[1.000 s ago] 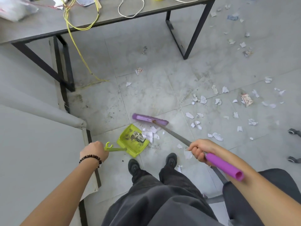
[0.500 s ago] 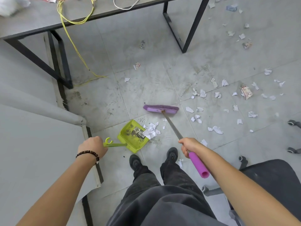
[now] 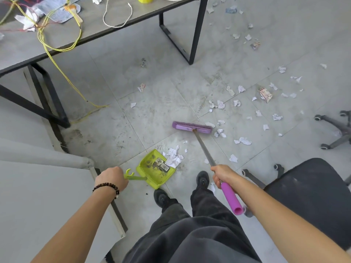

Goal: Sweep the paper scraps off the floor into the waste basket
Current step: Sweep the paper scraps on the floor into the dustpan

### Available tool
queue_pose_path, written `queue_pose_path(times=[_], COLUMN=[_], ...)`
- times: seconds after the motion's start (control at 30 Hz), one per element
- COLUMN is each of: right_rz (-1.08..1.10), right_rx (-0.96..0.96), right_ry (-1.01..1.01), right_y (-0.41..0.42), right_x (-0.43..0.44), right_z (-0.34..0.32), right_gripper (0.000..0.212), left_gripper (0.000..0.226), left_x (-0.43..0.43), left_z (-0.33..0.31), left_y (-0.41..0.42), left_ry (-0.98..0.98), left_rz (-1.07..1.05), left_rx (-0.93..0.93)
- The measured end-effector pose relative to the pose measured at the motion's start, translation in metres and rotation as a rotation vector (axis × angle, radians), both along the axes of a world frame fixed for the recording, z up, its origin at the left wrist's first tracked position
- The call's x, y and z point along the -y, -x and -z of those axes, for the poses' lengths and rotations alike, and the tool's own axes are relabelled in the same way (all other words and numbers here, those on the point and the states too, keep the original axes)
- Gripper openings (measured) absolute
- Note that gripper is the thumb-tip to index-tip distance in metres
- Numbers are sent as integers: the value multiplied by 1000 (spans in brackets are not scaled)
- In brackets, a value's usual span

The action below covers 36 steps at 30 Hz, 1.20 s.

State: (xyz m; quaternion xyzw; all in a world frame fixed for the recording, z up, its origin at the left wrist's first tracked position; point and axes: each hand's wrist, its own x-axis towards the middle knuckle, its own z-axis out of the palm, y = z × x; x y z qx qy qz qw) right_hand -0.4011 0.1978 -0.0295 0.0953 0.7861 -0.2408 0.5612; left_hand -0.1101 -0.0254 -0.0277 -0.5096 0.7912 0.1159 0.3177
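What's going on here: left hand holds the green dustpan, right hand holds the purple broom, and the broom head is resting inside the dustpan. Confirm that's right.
Not quite. The head view shows the broom head out on the floor, well apart from the green dustpan. The rest stands: left hand holds the dustpan, right hand holds the purple broom.

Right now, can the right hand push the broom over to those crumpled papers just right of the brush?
Probably yes. The right hand grips the purple broom, whose brush sits on the floor beside the crumpled paper scraps. Only bare tile lies between them; the office chair stands off to the side.
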Motion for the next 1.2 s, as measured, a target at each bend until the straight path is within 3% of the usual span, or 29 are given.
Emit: queue_pose_path(times=[0.27,0.37,0.47,0.57,0.7,0.8,1.0,1.2], right_rz=[-27,165,390,435,317,125,-122,-182], right_rx=[269,436,572,643,614,491,211,112], right_ry=[-14,46,114,159,159,92,164,187], right_y=[-52,-30,4,22,23,24,33,22], right_x=[-6,-11,-13,-17,-22,-21,-28,-40], right_z=[-32,-47,-64,-73,-76,-69,-38,-10], right_gripper=[19,41,38,32,40,43,23,10], left_gripper=[16,20,19,18,16,25,39,44], left_x=[-6,-16,-22,-32,-53,-74,-119,-149], left_z=[6,6,4,-2,-16,-24,-36,-27], left_y=[-4,-1,-4,-7,-10,-13,-19,-25], left_ry=[31,39,31,33,33,7,8,-44], left_rz=[-46,-38,-45,-70,-124,-196,-358,-486], left_rx=[-31,-28,-23,-16,-3,-11,-9,-20])
